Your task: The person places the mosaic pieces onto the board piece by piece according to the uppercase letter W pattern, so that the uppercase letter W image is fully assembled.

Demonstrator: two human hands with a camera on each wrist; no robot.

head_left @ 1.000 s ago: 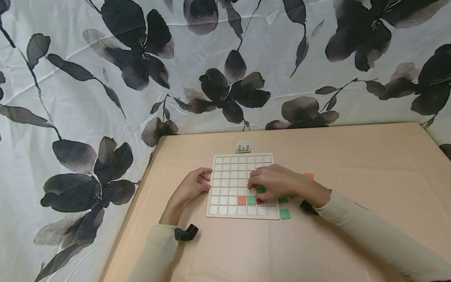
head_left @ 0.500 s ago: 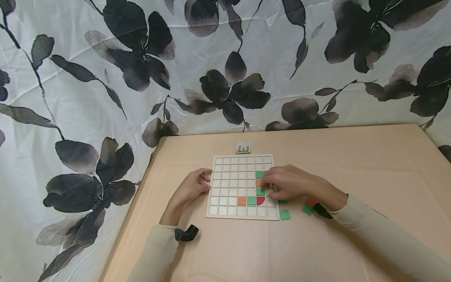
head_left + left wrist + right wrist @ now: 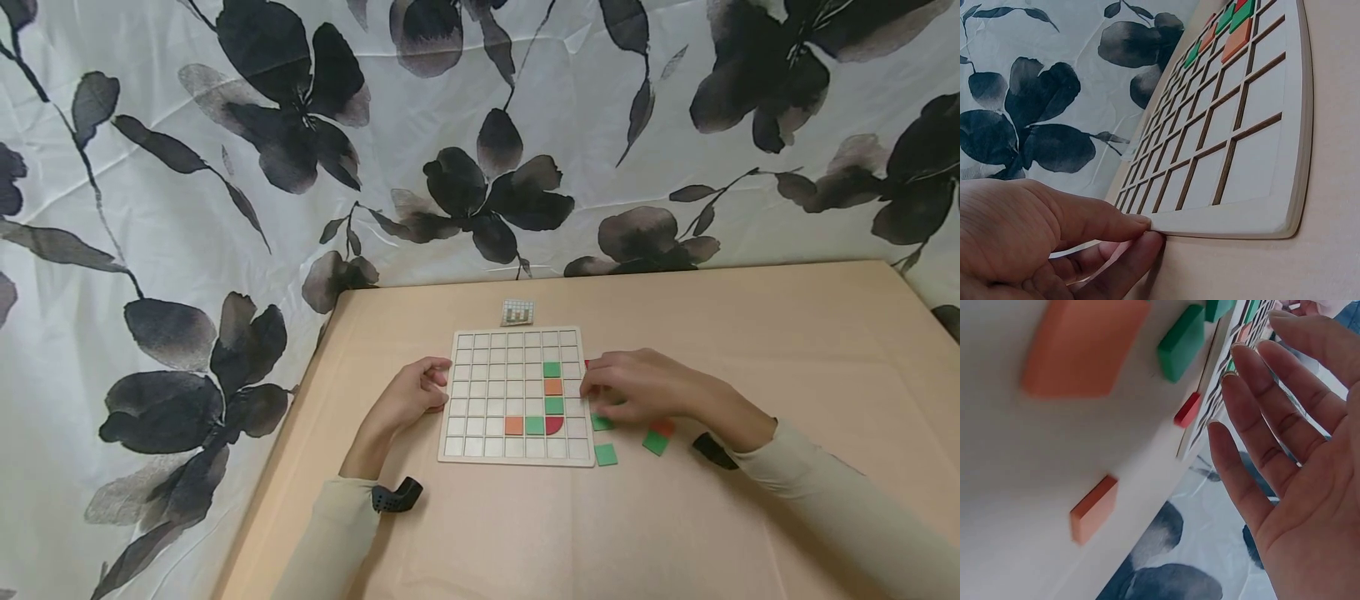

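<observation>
A white grid board (image 3: 478, 372) lies flat on the table. My left hand (image 3: 405, 396) pinches its left edge between thumb and finger, as the left wrist view shows at the board's rim (image 3: 1229, 225). On the grid, a column runs down from a green tile (image 3: 552, 369) through an orange tile (image 3: 552, 387) and another green one to a rounded red tile (image 3: 554, 426). Left of the red one sit a green tile (image 3: 534, 426) and an orange tile (image 3: 513, 426). My right hand (image 3: 648, 385) hovers at the board's right edge, fingers relaxed and holding nothing.
Loose tiles lie right of the board, among them a green tile (image 3: 606, 455), another green tile (image 3: 656, 442), a red tile (image 3: 1187, 410) and an orange tile (image 3: 1095, 509). A small patterned card (image 3: 517, 312) lies behind the board. Floral cloth (image 3: 450, 100) hangs beyond the table.
My right hand has moved right, off the grid to beside the board, uncovering the column of tiles. My left hand stays at the left edge.
</observation>
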